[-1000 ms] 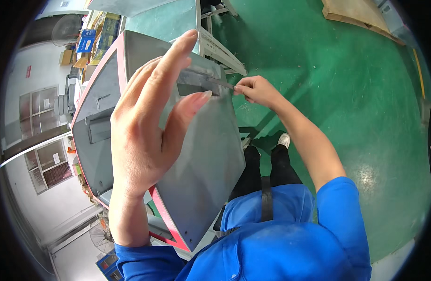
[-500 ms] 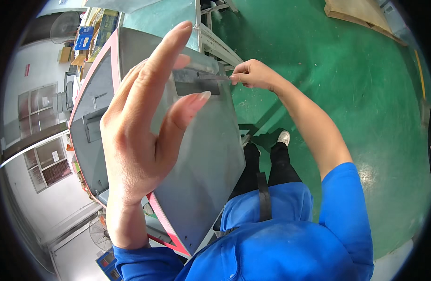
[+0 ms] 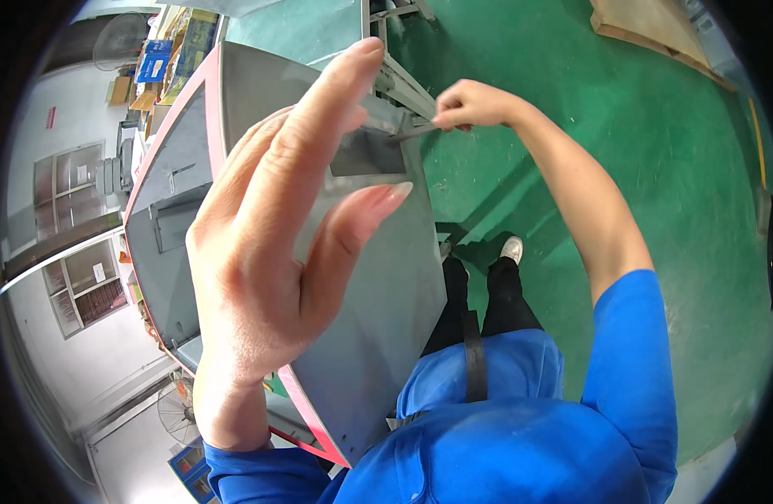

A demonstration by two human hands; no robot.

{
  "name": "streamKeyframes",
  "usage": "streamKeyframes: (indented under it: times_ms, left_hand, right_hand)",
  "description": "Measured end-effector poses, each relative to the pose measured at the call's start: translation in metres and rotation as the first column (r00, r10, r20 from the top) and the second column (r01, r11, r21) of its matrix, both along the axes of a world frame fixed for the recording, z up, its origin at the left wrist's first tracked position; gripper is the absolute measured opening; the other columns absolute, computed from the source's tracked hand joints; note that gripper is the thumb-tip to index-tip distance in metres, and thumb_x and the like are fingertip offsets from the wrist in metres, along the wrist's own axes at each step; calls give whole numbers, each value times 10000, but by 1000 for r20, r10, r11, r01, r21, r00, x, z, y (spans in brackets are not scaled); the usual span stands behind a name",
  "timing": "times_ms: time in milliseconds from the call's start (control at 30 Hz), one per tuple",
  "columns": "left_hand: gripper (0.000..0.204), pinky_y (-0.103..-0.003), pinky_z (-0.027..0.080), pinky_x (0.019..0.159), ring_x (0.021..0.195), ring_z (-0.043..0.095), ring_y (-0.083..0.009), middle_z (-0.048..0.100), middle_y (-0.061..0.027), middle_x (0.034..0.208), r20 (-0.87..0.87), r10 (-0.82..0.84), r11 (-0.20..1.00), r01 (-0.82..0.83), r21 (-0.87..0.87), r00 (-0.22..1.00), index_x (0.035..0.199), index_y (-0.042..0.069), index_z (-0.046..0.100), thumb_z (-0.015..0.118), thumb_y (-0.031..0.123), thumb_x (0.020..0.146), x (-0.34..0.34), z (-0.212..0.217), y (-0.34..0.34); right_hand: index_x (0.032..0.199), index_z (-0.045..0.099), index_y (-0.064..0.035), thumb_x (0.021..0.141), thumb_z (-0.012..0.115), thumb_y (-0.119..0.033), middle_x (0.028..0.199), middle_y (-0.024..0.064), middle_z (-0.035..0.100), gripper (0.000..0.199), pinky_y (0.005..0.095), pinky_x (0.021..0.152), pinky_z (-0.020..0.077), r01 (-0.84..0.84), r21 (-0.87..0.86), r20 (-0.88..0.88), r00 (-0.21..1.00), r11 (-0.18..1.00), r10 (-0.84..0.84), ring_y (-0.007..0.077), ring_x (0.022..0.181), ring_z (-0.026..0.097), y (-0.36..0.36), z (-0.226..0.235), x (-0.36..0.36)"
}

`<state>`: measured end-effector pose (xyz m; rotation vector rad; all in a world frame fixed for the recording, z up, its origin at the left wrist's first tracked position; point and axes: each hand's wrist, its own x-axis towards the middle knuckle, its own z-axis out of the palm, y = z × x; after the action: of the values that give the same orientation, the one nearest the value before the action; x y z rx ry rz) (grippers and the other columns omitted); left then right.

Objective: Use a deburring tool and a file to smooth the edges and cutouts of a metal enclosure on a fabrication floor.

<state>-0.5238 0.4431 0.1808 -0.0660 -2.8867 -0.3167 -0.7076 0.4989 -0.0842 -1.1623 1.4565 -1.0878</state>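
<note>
Raised in front of a grey sheet-metal cabinet [image 3: 378, 277] with pinkish-red edges is my left hand [image 3: 269, 244]. Its fingers are stretched and its thumb stands apart, with nothing visible in it. It covers part of the panel, and I cannot tell whether it touches it. At the panel's far right edge, my right hand [image 3: 477, 104] pinches a thin, narrow grey tool [image 3: 417, 132], whose exact kind does not show. The tool points left toward a dark rectangular opening [image 3: 368, 158] in the panel. Where its tip ends is hard to make out.
Beyond the cabinet stands a table [image 3: 307, 29] with pale legs. Boxes [image 3: 154, 63] are stacked at the far left, and a fan [image 3: 176, 410] stands lower left. A wooden pallet-like board [image 3: 651, 34] lies at the far right on the green floor [image 3: 554, 185].
My right hand has moved up and slightly right, turning the tool so it slants. My left hand has shifted right in the view, still spread.
</note>
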Motion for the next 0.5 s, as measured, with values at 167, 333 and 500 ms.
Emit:
streamKeyframes:
  times_ms: [167, 333, 500]
  left_hand:
    - [510, -345, 399, 855, 879, 581, -214, 621, -118, 893, -11, -19, 1000, 19, -17, 1000, 1191, -12, 456, 566, 289, 794, 2, 1, -4]
    - [499, -340, 401, 848, 868, 584, -208, 621, -118, 897, 16, 15, 1000, -15, 17, 1000, 1186, -21, 458, 572, 260, 790, 0, 1, 0]
    - [501, -329, 410, 832, 866, 584, -200, 620, -119, 906, -1, 9, 999, -9, 38, 1000, 1187, -17, 460, 590, 233, 773, 2, 1, -1]
  right_hand:
    - [660, 585, -23, 751, 599, -263, 565, 18, 536, 257, 246, 460, 386, -104, 28, -109, 988, 994, 106, 96, 494, 484, -10, 9, -8]
    - [623, 576, -28, 761, 586, -273, 541, 10, 536, 282, 250, 438, 374, -142, 5, -114, 983, 990, 142, 90, 460, 469, -33, 12, 7]
    - [604, 570, -27, 759, 591, -273, 542, 10, 537, 291, 245, 445, 363, -173, 76, -191, 964, 982, 184, 85, 470, 458, -26, 27, -2]
